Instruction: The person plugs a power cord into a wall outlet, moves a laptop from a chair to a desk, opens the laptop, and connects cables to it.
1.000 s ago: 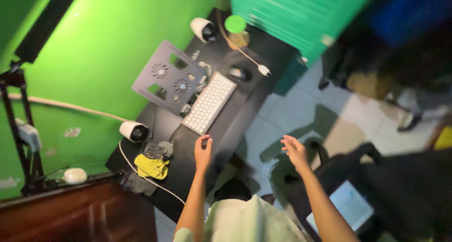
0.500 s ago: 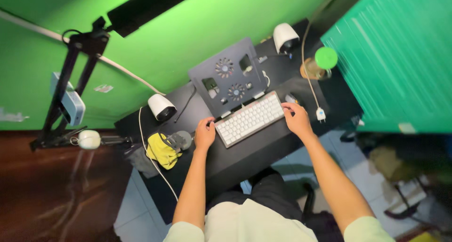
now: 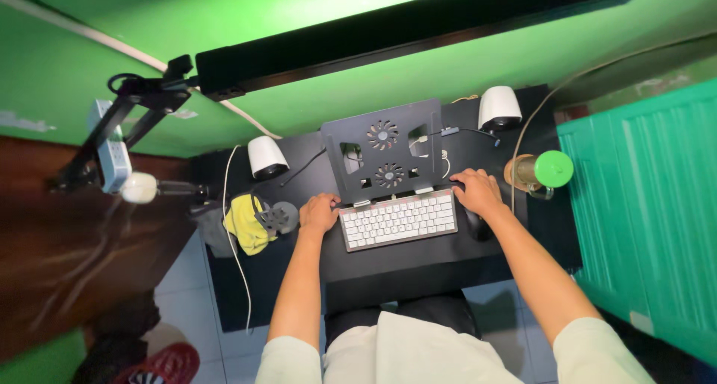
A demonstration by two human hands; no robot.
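Note:
A white keyboard point(image 3: 398, 220) lies on a black desk point(image 3: 403, 261), just in front of a grey tilted laptop cooling stand point(image 3: 382, 158) with two fans. My left hand point(image 3: 319, 211) grips the keyboard's left end, fingers curled over its far corner. My right hand point(image 3: 476, 191) grips the right end, near the stand's lower edge. A black mouse point(image 3: 479, 226) sits under my right wrist, partly hidden.
Two white speakers point(image 3: 267, 157) point(image 3: 499, 108) flank the stand. A bottle with a green lid point(image 3: 544, 170) stands at right, a yellow cloth point(image 3: 245, 223) and a round grey gadget point(image 3: 279, 217) at left. A black bar point(image 3: 418, 27) hangs overhead. Green wall behind, green panel at right.
My head has swung to face the desk squarely. Both hands moved from the air onto the keyboard's ends, and the keyboard now lies straight in front of the stand.

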